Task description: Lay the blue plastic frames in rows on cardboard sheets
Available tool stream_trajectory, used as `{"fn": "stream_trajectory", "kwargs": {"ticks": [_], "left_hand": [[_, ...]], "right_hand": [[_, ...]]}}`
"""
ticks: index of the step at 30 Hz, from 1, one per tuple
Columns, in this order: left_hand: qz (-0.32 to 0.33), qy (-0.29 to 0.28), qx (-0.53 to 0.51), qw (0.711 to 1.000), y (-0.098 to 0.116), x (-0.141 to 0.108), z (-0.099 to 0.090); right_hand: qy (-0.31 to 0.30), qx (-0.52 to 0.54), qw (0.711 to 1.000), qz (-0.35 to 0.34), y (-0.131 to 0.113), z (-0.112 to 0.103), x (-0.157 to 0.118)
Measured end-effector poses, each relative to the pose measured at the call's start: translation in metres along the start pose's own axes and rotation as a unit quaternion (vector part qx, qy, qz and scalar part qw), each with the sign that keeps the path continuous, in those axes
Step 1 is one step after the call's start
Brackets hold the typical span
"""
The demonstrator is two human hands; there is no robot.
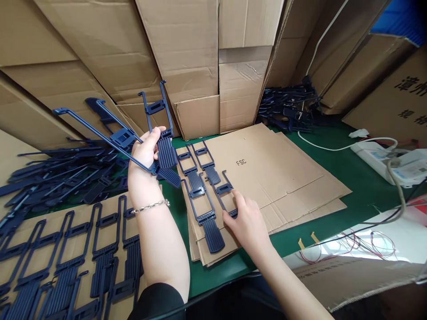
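Observation:
My left hand (146, 151) is raised and shut on a couple of dark blue moulded plastic frames (123, 138) with ribbed pads, which fan out from my fingers. My right hand (246, 222) rests on a similar frame (224, 195) lying on a stack of flattened cardboard sheets (283, 178), with its fingers over the frame's lower end. Two more frames (196, 209) lie side by side on the stack's left part, and another lies just beyond them. A silver chain bracelet (151, 206) circles my left wrist.
A heap of blue frames (63, 173) lies at left, with a row laid out on cardboard (66, 262) below it. Another heap (287, 109) sits against upright cardboard boxes (187, 49). A white power strip (376, 155), cables and a green work surface (327, 151) are at right.

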State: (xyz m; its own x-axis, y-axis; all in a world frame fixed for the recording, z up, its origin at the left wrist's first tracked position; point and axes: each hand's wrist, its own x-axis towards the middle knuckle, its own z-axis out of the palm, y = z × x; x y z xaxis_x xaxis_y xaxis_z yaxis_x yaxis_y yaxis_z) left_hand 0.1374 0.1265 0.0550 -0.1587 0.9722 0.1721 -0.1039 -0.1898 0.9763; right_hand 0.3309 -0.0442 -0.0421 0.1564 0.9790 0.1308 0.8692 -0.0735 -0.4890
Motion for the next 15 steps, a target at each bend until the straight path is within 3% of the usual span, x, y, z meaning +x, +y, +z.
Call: {"fn": "stream_trajectory", "kwargs": {"ticks": [15], "left_hand": [[-0.008,0.018,0.003,1.000,0.000,-0.001,0.000]], "right_hand": [[-0.040,-0.022,0.999,0.021,-0.019,-0.001,0.003]]}}
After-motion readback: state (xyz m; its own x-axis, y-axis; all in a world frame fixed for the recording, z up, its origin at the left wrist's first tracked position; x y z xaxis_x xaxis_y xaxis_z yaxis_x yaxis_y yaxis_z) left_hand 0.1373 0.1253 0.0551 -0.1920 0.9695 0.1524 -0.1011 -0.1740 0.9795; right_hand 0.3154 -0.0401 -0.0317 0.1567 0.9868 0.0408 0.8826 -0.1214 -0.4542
